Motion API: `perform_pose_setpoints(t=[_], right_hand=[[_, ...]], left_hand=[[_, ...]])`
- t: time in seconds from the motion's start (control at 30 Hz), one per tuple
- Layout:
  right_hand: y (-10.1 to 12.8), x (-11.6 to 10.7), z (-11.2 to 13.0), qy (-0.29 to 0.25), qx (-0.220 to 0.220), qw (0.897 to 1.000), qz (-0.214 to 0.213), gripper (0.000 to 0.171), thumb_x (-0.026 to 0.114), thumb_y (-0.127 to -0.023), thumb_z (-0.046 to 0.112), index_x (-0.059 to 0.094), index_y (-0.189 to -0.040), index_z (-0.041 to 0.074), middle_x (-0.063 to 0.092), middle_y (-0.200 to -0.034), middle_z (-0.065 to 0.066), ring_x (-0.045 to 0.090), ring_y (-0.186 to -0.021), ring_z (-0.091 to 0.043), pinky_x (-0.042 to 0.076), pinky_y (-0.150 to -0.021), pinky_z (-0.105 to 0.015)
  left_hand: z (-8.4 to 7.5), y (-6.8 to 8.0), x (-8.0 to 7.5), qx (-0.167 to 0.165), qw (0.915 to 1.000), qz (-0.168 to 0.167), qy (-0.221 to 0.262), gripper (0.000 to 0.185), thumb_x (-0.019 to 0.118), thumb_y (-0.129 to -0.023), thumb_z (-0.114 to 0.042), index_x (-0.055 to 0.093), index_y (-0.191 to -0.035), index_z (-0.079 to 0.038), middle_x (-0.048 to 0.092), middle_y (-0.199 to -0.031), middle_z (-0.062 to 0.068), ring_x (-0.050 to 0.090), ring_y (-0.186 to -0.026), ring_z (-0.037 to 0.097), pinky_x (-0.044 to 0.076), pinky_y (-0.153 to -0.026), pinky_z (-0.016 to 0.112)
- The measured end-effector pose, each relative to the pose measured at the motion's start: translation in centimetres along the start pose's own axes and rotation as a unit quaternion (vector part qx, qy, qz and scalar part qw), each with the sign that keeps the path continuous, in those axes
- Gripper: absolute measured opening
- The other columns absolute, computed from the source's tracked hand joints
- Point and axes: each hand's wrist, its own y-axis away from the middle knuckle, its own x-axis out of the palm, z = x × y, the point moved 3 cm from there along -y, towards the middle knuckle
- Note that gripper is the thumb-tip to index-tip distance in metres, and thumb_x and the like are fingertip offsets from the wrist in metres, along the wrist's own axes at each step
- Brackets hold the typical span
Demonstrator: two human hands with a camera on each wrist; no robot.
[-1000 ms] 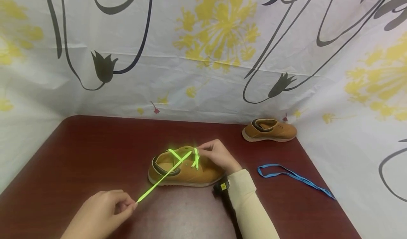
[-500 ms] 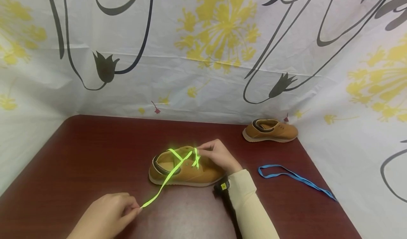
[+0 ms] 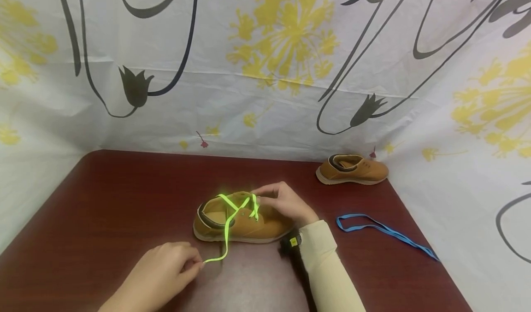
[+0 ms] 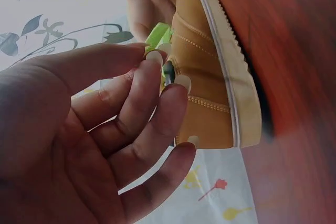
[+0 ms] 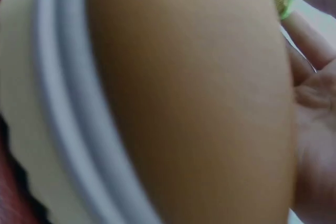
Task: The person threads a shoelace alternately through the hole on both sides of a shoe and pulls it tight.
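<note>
Lying right of laced shoe (image 3: 242, 220): blue lace (image 3: 383, 231), second shoe (image 3: 352, 169).

The left hand (image 3: 166, 270) hovers low, fingertips pinched together; the right hand (image 3: 284, 203), cream-sleeved, curls forward, fingers pinching.

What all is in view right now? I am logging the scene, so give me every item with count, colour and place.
shoe being laced: one, tan, middle of the table.
green lace: one, neon green, threaded through that shoe, loose end trailing to the table in front of it.
second shoe: one, tan, far right of the table, no lace visible.
blue lace: one, blue, lying loose at the right.
table: one, dark red.
backdrop cloth: one, white with yellow and black flowers, behind.
left hand: pinches the green lace's end.
right hand: grip on the lace at the shoe's top.
</note>
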Motion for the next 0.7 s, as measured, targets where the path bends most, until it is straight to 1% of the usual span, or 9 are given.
perform_pose_setpoints(t=[0.07,0.17,0.3,0.4,0.5,0.6,0.7], right_hand=[[0.1,-0.2,0.3,0.001,-0.009,1.000,0.012,0.024,0.072,-0.091,0.018,0.078,-0.115,0.019,0.076,-0.116,0.002,0.065,-0.121,-0.014,0.047,-0.107,-0.036],[0.4,-0.6,0.8,0.001,-0.020,1.000,0.022,0.025,0.071,-0.093,0.018,0.077,-0.117,0.021,0.075,-0.119,0.004,0.064,-0.123,-0.014,0.047,-0.108,-0.038],[0.8,-1.1,1.8,0.015,-0.045,0.999,0.025,0.025,0.069,-0.095,0.017,0.076,-0.119,0.020,0.075,-0.119,0.003,0.065,-0.120,-0.014,0.050,-0.104,-0.033],[1.0,-1.3,2.9,0.025,-0.061,0.998,0.014,0.023,0.070,-0.096,0.020,0.076,-0.118,0.019,0.076,-0.117,0.002,0.068,-0.115,-0.012,0.052,-0.099,-0.029],[1.2,-1.3,4.1,0.050,-0.077,0.996,-0.009,0.021,0.070,-0.096,0.022,0.077,-0.115,0.017,0.077,-0.112,0.003,0.071,-0.104,-0.010,0.056,-0.090,-0.029],[1.7,-1.2,5.5,0.095,-0.083,0.992,-0.027,0.018,0.071,-0.095,0.024,0.078,-0.110,0.018,0.078,-0.103,0.007,0.071,-0.093,-0.006,0.057,-0.082,-0.029],[2.2,-0.7,6.7,0.110,-0.078,0.991,-0.013,0.014,0.070,-0.096,0.025,0.079,-0.102,0.017,0.077,-0.090,0.005,0.068,-0.077,-0.006,0.056,-0.071,-0.027]], left_hand=[[-0.1,-0.4,-0.1,-0.004,0.9999,0.010,0.000,0.026,0.076,-0.082,-0.017,0.061,-0.067,-0.033,0.043,-0.065,-0.023,0.035,-0.059,-0.003,0.035,-0.056,0.021],[-0.1,-0.8,0.0,0.001,0.9998,0.019,-0.004,0.031,0.074,-0.081,-0.014,0.055,-0.063,-0.032,0.039,-0.061,-0.020,0.032,-0.057,-0.002,0.032,-0.055,0.020],[0.1,-1.2,0.1,0.005,0.9998,0.015,-0.013,0.037,0.071,-0.075,-0.007,0.048,-0.059,-0.032,0.034,-0.059,-0.019,0.029,-0.056,-0.001,0.030,-0.053,0.019],[0.2,-1.4,0.1,0.004,0.9998,0.013,-0.016,0.036,0.071,-0.074,-0.006,0.050,-0.060,-0.032,0.036,-0.060,-0.019,0.030,-0.056,-0.002,0.030,-0.053,0.019],[0.3,-1.7,-0.2,0.002,0.9999,0.015,-0.008,0.030,0.073,-0.078,-0.010,0.057,-0.064,-0.031,0.040,-0.063,-0.020,0.033,-0.057,-0.002,0.032,-0.055,0.019],[0.3,-2.2,-0.6,-0.011,0.9997,0.014,0.016,0.022,0.076,-0.084,-0.017,0.065,-0.071,-0.032,0.046,-0.066,-0.021,0.037,-0.059,-0.003,0.035,-0.057,0.020],[0.3,-2.9,-1.3,-0.037,0.9981,-0.001,0.049,0.013,0.077,-0.087,-0.023,0.072,-0.078,-0.031,0.055,-0.070,-0.023,0.043,-0.063,-0.004,0.040,-0.058,0.021]])
